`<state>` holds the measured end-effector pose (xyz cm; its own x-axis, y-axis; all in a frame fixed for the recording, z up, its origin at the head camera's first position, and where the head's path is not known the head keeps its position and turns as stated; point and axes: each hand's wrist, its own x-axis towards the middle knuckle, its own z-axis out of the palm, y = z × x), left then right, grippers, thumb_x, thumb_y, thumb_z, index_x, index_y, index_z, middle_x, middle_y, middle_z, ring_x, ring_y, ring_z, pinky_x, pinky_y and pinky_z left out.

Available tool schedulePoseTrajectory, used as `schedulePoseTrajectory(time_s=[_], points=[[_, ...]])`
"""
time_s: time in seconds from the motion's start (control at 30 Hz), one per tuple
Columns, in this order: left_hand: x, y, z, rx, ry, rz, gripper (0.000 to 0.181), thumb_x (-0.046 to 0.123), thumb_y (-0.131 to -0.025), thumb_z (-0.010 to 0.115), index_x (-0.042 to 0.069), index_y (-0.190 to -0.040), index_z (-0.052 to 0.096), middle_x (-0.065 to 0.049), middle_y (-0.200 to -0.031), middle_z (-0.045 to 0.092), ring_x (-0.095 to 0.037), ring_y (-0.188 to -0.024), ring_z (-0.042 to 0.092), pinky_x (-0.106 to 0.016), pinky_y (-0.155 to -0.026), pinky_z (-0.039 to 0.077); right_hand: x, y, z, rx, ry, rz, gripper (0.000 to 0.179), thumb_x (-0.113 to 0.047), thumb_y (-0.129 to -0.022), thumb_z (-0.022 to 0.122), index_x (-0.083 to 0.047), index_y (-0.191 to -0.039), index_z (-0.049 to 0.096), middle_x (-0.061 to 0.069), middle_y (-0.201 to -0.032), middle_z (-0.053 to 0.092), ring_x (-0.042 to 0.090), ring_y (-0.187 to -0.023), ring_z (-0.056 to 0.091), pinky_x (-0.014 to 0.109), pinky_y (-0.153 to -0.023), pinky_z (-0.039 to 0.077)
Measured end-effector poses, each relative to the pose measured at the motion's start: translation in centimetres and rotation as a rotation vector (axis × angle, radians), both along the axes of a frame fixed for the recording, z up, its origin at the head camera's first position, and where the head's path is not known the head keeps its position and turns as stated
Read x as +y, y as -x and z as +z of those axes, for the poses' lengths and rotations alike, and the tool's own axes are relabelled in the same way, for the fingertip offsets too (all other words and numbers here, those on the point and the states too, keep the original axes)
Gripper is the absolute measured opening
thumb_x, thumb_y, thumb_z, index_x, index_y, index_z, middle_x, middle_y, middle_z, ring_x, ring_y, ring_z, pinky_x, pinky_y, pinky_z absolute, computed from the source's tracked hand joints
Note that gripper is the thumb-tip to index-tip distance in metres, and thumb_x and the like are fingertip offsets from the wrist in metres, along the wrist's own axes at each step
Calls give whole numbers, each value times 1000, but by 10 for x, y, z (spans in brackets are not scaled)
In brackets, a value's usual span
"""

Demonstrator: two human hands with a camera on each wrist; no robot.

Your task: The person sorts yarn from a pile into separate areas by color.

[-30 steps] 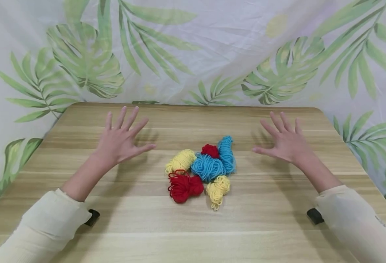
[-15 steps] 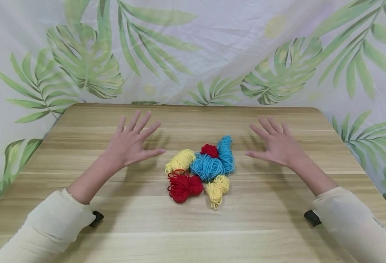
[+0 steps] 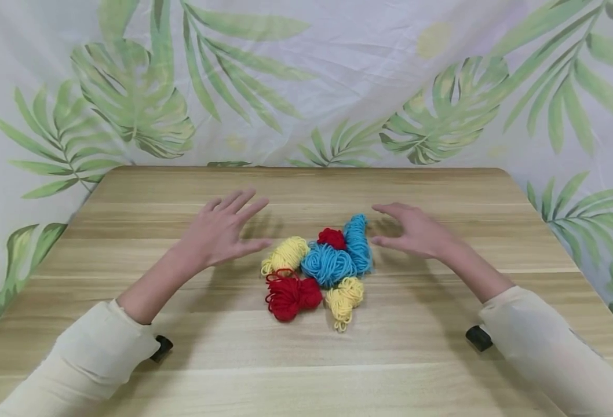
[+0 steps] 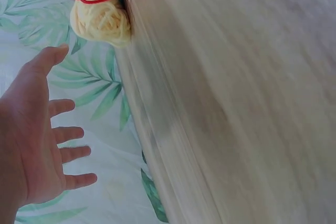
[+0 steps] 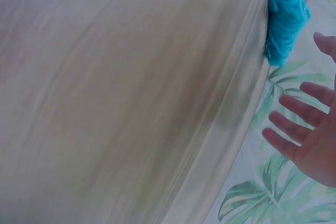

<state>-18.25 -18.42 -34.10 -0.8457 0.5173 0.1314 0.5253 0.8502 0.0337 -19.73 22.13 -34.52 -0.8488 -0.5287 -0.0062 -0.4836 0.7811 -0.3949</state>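
Several small skeins of yarn lie clustered mid-table in the head view. A yellow skein [image 3: 287, 255] is at the left of the cluster, with a red skein [image 3: 292, 296] in front of it. A blue skein [image 3: 328, 264] sits in the middle, a small red yarn ball [image 3: 332, 238] behind it. On the right stands out a long blue skein [image 3: 358, 243]; nearest the front is a smaller yellow skein [image 3: 345, 302]. My left hand [image 3: 219, 234], fingers spread, hovers left of the yellow skein. My right hand [image 3: 420, 230] hovers beside the long blue skein, fingers extended and holding nothing.
The yarn lies on a wood-grain table [image 3: 306, 376]. Behind it hangs a white cloth with green leaf prints [image 3: 139, 98]. A small black device [image 3: 161, 348] shows under the left sleeve, and another black device [image 3: 478, 337] under the right sleeve.
Both hands have moved inward toward the yarn from either side. The right hand's fingers have drawn closer together. The yarn has stayed in place.
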Motion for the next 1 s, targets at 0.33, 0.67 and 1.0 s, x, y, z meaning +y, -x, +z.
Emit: schedulePoseTrajectory(time_s=[0.33, 0.67, 1.0], points=[[12, -4, 4, -22, -16, -37, 82, 61, -97, 61, 15, -161, 39, -22, -163, 36, -47, -145, 40, -71, -109, 38, -21, -1, -2, -57, 90, 81, 78, -38, -87, 82, -1, -148, 53, 20, -129, 66, 37, -118, 63, 57, -100, 51], [23, -2, 1, -118, -48, -97, 80, 59, -96, 63, 14, -159, 42, -21, -156, 46, -45, -140, 48, -67, -109, 40, -31, 1, -7, -111, 78, 114, 77, -36, -83, 86, -2, -145, 57, 10, -105, 70, 27, -99, 65, 48, -91, 55], [33, -3, 1, -131, -108, -176, 78, 57, -94, 67, 9, -154, 50, -21, -149, 54, -44, -132, 56, -63, -106, 46, -39, 4, -7, -178, 116, 136, 62, -21, -83, 87, -1, -135, 60, 4, -82, 63, 17, -72, 59, 33, -70, 52]])
